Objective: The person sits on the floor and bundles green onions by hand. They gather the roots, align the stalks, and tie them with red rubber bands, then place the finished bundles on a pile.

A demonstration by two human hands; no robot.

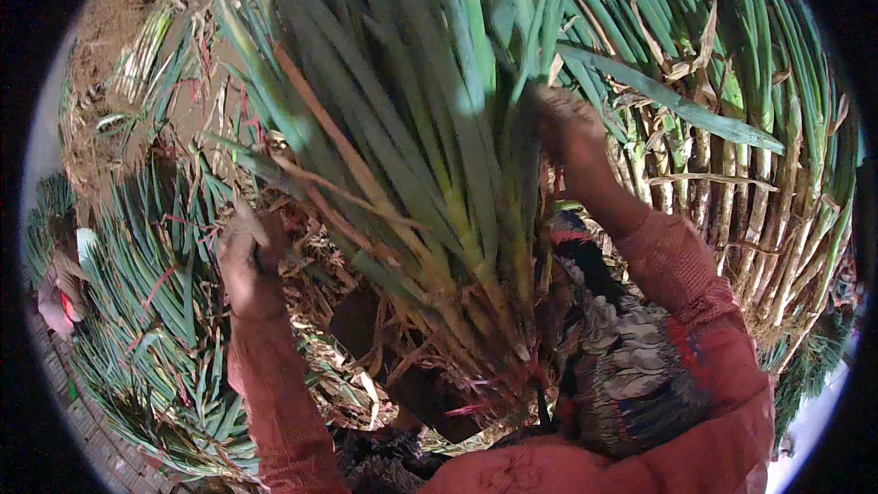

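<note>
A large bunch of long green onions (439, 206) stands fanned out in front of my body, roots down toward my lap and green leaves away from me. Pink ties (473, 394) show near its root end. Beside the bunch's left edge is my left hand (248, 247), fingers curled near some dry leaf ends; blur hides whether it pinches one. My right hand (568, 125) is up against the leaves on the bunch's right side. It is blurred too, and its fingertips are partly hidden by leaves, so its grip is unclear.
Upright green onions with pale stalks (754, 199) are stacked closely at the right. More green onions (151, 267) lie at the left among pink strings. A small bundle (140, 65) rests on the ground at the upper left. Dry trimmings (343, 384) litter the floor by my legs.
</note>
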